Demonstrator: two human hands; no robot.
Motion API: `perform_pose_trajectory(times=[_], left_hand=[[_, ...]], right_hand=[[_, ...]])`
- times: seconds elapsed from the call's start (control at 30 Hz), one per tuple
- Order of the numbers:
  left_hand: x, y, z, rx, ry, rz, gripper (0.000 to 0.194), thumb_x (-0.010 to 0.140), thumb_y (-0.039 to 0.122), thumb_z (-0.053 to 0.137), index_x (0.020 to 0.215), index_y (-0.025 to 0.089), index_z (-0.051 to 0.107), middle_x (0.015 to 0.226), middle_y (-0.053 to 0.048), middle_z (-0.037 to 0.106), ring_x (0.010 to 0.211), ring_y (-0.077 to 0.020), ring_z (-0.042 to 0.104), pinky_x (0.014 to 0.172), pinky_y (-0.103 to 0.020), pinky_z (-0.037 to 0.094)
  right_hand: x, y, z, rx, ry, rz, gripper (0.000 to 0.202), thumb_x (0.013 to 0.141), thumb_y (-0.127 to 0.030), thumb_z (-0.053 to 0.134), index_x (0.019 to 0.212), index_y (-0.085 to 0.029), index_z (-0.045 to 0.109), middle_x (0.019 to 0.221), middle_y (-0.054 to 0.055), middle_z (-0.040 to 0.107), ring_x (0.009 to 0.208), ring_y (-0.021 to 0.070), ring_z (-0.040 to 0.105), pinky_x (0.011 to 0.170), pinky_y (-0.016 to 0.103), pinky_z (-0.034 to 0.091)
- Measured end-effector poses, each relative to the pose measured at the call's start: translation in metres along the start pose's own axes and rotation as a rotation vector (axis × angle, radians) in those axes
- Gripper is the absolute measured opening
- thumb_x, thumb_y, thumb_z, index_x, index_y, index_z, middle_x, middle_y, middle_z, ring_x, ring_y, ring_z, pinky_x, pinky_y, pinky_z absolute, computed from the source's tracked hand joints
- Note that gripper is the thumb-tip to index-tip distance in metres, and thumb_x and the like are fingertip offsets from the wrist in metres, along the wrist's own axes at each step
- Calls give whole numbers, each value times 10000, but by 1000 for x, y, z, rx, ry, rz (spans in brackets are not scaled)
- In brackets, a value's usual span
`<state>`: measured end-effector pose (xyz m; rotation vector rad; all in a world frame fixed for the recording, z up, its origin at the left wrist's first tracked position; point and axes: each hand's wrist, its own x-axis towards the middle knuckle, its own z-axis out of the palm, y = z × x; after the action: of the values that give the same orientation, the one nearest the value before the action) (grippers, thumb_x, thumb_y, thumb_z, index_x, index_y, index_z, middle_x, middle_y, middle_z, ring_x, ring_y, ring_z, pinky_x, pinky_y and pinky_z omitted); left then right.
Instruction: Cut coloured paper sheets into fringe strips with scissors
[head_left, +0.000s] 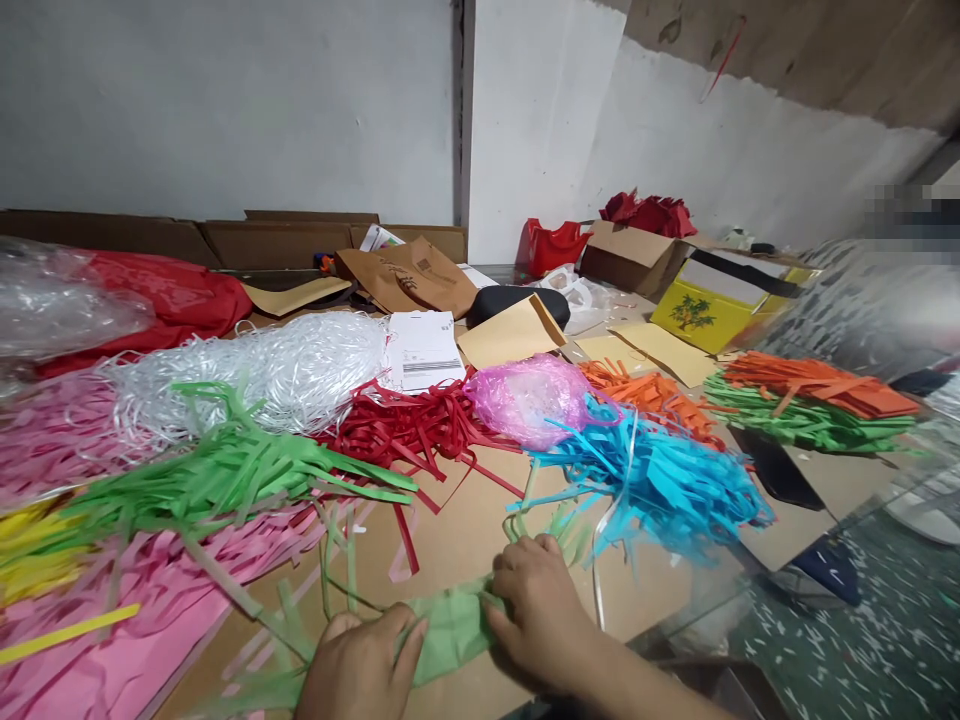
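A strip-fringed piece of green tissue-like material (450, 632) stretches between my two hands, low over the cardboard-covered table. My left hand (361, 662) is closed on its left part, thumb and fingers pinching it. At the other end my right hand (536, 610) grips the same green piece, fingers curled over it. Loose green strips trail out past both hands, some blurred by motion. To the left lies a green fringed bundle (225, 470) on top of a pink fringed pile (142, 610). Just beyond my right hand is a blue fringed bundle (652, 480).
Behind are white stringy material (262, 375), red strips (405, 425), a pink plastic bag (525, 400) and orange strips (652, 395). A yellow box (694, 310) and an open cardboard box (630, 258) stand at the back right. Another person's patterned sleeve (832, 300) shows at right.
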<state>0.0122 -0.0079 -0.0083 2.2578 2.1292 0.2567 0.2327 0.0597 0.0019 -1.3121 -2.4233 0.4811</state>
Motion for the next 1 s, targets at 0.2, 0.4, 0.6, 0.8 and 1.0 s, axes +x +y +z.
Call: perform_pose_trajectory(times=[0.2, 0.4, 0.6, 0.8, 1.0], left_hand=[[11, 4, 1, 148, -95, -27, 363, 989, 339, 423, 782, 262, 712, 631, 13, 748, 674, -245, 709, 639, -309, 456], [10, 9, 8, 262, -44, -33, 365, 993, 352, 427, 806, 251, 724, 600, -7, 734, 653, -255, 699, 637, -321, 445], [11, 8, 6, 246, 10, 3, 269, 979, 325, 511, 836, 230, 718, 646, -10, 739, 671, -260, 693, 686, -367, 445], [13, 7, 6, -78, 315, 232, 326, 872, 34, 475, 859, 281, 687, 869, 23, 710, 904, -197, 623, 927, -384, 357], [8, 14, 2, -62, 205, 313, 262, 711, 323, 702, 946, 210, 733, 878, -38, 726, 946, -260, 615, 1110, -498, 262]], right_hand=[[1, 6, 12, 34, 102, -4, 180, 801, -210, 610, 627, -168, 590, 760, 32, 615, 793, 187, 512, 764, 373, 256], [3, 8, 13, 36, 113, -9, 184, 799, -195, 612, 621, -166, 579, 744, 31, 599, 783, 183, 507, 775, 371, 259], [4, 8, 15, 24, 107, -9, 167, 799, -187, 632, 641, -172, 580, 758, 33, 618, 802, 200, 532, 811, 393, 284], [-13, 13, -11, -82, 242, -53, 293, 826, -167, 617, 1115, -209, 633, 1202, 124, 682, 1125, 346, 556, 959, 503, 281], [-19, 19, -15, -138, 134, -471, 90, 995, -192, 561, 958, -245, 623, 1277, 6, 702, 1311, 253, 487, 1201, 498, -6]])
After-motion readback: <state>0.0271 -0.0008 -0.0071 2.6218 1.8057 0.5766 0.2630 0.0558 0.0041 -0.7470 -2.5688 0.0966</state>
